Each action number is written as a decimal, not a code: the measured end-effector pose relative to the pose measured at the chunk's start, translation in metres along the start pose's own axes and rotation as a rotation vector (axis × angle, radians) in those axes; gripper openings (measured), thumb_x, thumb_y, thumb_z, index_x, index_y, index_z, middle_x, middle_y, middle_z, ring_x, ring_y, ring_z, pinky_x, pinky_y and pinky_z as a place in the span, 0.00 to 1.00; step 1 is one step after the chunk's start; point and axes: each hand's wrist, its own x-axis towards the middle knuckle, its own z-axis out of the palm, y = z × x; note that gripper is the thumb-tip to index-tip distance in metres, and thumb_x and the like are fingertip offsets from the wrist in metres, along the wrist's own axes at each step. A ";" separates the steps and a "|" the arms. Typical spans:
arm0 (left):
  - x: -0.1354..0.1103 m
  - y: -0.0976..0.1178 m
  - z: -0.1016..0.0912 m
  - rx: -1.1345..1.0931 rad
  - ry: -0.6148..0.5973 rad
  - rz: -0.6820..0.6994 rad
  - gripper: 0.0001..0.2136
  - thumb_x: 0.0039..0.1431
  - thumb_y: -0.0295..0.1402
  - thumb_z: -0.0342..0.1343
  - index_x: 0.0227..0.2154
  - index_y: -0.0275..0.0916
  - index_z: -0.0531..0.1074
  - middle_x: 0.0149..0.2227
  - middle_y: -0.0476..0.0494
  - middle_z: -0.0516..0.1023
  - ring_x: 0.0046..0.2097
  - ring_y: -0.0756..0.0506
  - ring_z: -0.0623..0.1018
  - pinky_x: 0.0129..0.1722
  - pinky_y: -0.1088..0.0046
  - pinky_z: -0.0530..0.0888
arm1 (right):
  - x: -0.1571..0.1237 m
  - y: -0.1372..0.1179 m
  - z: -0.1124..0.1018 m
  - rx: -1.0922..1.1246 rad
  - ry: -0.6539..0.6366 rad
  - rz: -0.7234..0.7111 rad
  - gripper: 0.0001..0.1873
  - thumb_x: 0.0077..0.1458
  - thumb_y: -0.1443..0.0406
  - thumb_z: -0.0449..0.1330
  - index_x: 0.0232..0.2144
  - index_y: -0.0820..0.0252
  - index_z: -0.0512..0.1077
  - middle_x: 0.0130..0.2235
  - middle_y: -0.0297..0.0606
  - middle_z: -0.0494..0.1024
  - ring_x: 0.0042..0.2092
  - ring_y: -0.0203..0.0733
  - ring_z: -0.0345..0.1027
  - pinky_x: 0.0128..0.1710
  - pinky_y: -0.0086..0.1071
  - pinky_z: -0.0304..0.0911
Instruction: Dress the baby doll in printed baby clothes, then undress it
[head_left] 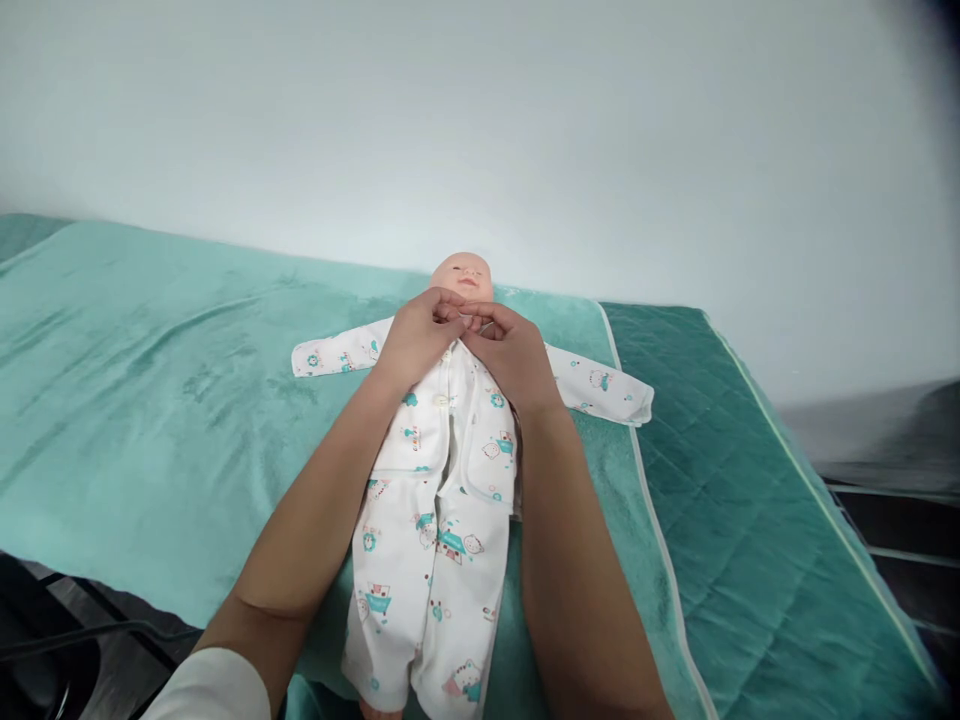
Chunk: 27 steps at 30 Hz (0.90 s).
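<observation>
A baby doll (462, 270) lies on its back, dressed in a white printed jacket (491, 440) and matching white pants (450, 590). Both sleeves stretch out to the sides. At the doll's neck, my left hand (426, 335) and my right hand (510, 350) meet with fingertips pinched together on the top of the jacket's front. The exact bit of collar between the fingers is hidden by them. Below my hands the two front edges lie close together at the chest, and they part lower down.
A light green blanket (150, 400) lies under the doll, over a darker green quilted cover (750, 500). A white wall (480, 120) rises behind the bed. Black cable (112, 630) and dark furniture show at the lower left, metal bars (892, 555) at the right.
</observation>
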 end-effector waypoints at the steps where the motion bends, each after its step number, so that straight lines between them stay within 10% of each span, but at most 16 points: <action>1: 0.000 -0.001 0.001 0.042 0.016 0.009 0.09 0.56 0.25 0.57 0.40 0.39 0.77 0.31 0.49 0.79 0.35 0.48 0.78 0.38 0.71 0.72 | 0.000 0.001 0.000 0.012 -0.002 0.003 0.13 0.49 0.64 0.65 0.40 0.57 0.78 0.34 0.31 0.74 0.30 0.32 0.60 0.33 0.29 0.61; 16: 0.000 -0.005 -0.001 0.131 0.035 0.086 0.10 0.58 0.24 0.55 0.35 0.40 0.81 0.41 0.44 0.81 0.42 0.47 0.78 0.47 0.69 0.73 | 0.000 0.010 0.004 -0.082 0.186 0.010 0.10 0.49 0.68 0.54 0.33 0.56 0.73 0.27 0.30 0.71 0.26 0.35 0.59 0.30 0.32 0.58; 27: -0.007 0.002 -0.004 0.388 0.049 0.142 0.11 0.60 0.24 0.55 0.34 0.39 0.83 0.40 0.44 0.80 0.46 0.45 0.78 0.53 0.66 0.73 | -0.003 0.007 0.005 -0.271 0.238 -0.199 0.14 0.51 0.71 0.51 0.25 0.56 0.76 0.35 0.37 0.79 0.41 0.43 0.72 0.48 0.38 0.65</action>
